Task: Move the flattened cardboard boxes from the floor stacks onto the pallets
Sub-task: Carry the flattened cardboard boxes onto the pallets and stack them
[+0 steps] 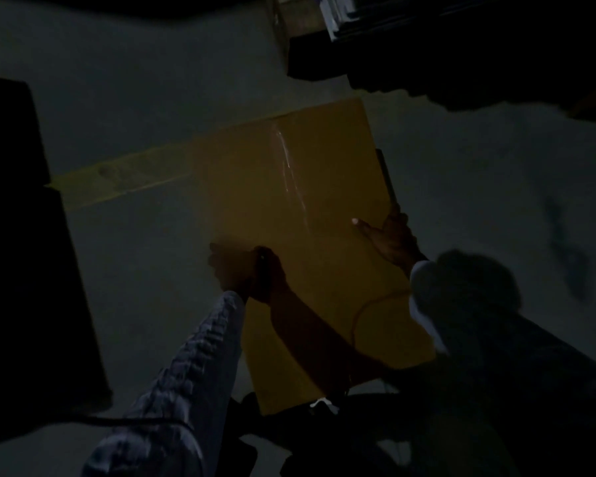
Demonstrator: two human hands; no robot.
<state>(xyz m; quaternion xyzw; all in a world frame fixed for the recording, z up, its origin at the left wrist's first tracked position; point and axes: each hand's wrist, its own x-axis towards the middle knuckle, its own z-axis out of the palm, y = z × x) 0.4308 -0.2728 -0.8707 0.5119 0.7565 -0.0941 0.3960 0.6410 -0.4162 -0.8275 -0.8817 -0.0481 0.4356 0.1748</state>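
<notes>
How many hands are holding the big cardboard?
2. The left hand grips the flattened cardboard box at its left edge; the right hand holds its right edge, thumb on top. The fingers underneath are hidden.

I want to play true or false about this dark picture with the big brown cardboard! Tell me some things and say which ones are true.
1. Both hands hold the flattened cardboard box. True: the left hand grips its left edge and the right hand grips its right edge.
2. The cardboard is bright blue. False: it is brown.
3. A shiny strip of clear tape runs across the cardboard. True.
4. The yellow line on the floor is to the right of the cardboard. False: it shows to the left of it.
5. The cardboard is folded up into an open box. False: it is flat.
</notes>
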